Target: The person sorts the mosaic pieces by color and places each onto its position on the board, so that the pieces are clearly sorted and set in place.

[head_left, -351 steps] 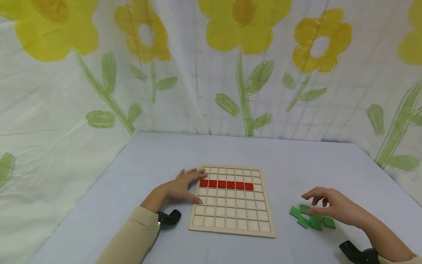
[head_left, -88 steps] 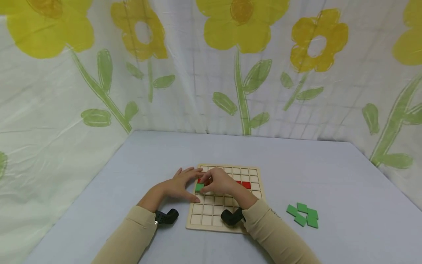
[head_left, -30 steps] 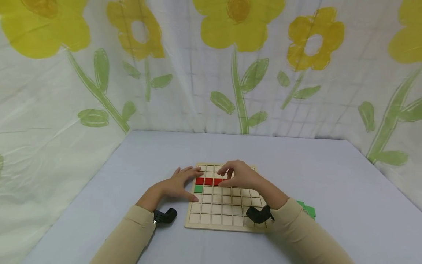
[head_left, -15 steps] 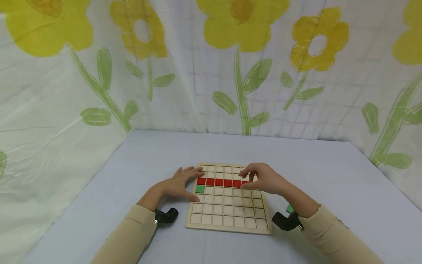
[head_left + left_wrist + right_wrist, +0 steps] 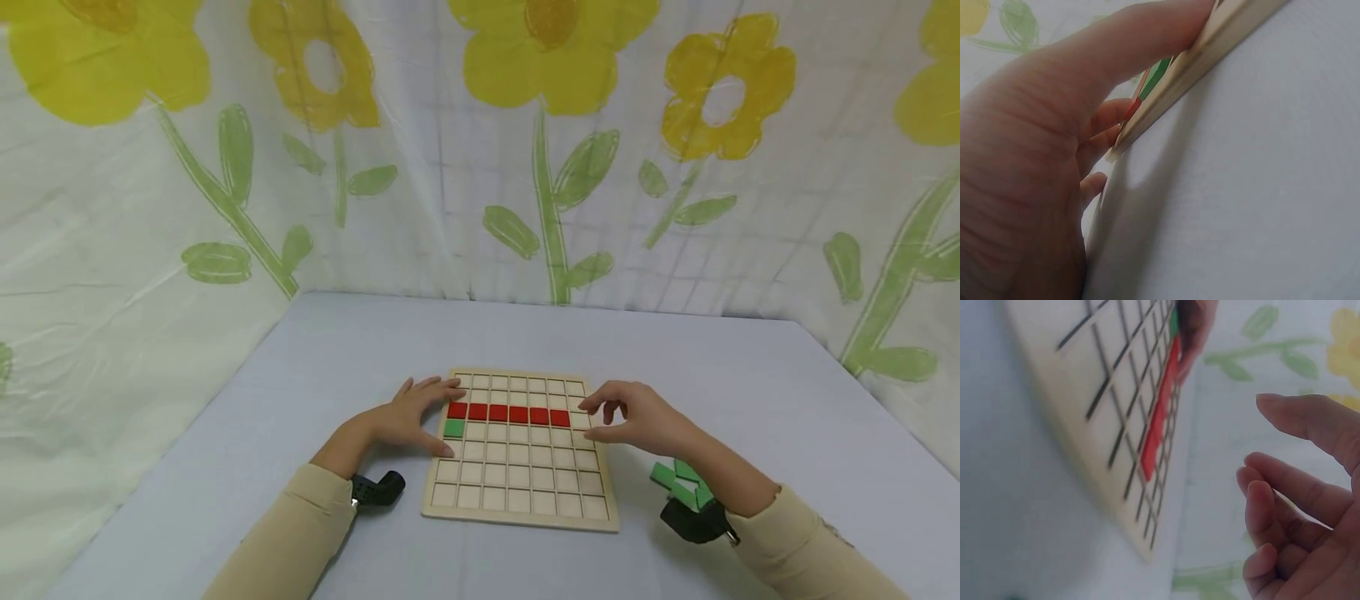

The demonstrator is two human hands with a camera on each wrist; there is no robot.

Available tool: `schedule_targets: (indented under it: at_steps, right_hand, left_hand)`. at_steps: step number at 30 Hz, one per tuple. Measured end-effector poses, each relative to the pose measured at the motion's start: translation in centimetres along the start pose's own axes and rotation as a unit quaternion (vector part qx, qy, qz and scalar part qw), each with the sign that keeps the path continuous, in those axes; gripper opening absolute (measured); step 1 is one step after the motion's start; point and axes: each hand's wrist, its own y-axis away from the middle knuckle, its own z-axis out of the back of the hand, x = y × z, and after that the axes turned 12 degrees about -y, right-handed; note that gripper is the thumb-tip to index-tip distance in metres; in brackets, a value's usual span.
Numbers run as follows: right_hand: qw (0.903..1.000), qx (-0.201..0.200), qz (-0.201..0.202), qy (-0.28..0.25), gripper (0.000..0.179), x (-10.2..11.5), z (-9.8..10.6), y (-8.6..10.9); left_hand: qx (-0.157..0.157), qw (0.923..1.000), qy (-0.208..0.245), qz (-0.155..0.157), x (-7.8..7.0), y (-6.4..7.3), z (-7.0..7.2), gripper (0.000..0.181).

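Observation:
A wooden grid board (image 5: 517, 523) lies flat on the table. Several red square tiles (image 5: 498, 412) form a row across its upper part, and one green tile (image 5: 453, 428) sits under the leftmost red one. My left hand (image 5: 405, 419) rests on the board's left edge, thumb and fingertips on the rim; the left wrist view shows the thumb (image 5: 1147, 37) against the wooden frame. Over the board's right edge hovers my right hand (image 5: 637, 417), thumb and fingers apart with nothing between them. The right wrist view also shows its fingers (image 5: 1297, 487) loosely bent and holding nothing.
Several loose green tiles (image 5: 681, 482) lie on the white table (image 5: 360, 333) to the right of the board, partly hidden by my right wrist and its black camera (image 5: 693, 522). A curtain with yellow flowers (image 5: 480, 183) hangs behind the table.
One green tile came from the loose pile to the board under the leftmost red tile. My right hand has since let go and moved right to the board's edge. The left hand stays put.

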Motion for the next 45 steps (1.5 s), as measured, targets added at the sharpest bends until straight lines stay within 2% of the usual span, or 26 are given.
schedule_targets:
  at_steps: [11,26,36,45]
  right_hand:
    - [1.0000,0.001,-0.005,0.002,0.035,-1.7,0.9,2.6]
    - [0.9996,-0.026,-0.010,0.004,0.035,-2.5,2.4,6.1]
    - [0.9993,-0.037,-0.005,0.004,0.029,-3.7,3.0,8.3]
    - [0.9988,-0.039,-0.027,-0.011,0.027,-5.2,3.1,9.9]
  left_hand:
    - [-0.002,1.0000,0.000,-0.009,0.2,0.0,-0.1,0.089]
    - [0.003,1.0000,-0.002,0.001,0.1,0.0,0.0,0.089]
    - [-0.001,1.0000,0.000,-0.009,0.1,0.0,0.0,0.089]
    - [0.002,0.9999,-0.003,-0.011,0.1,-0.1,0.0,0.089]
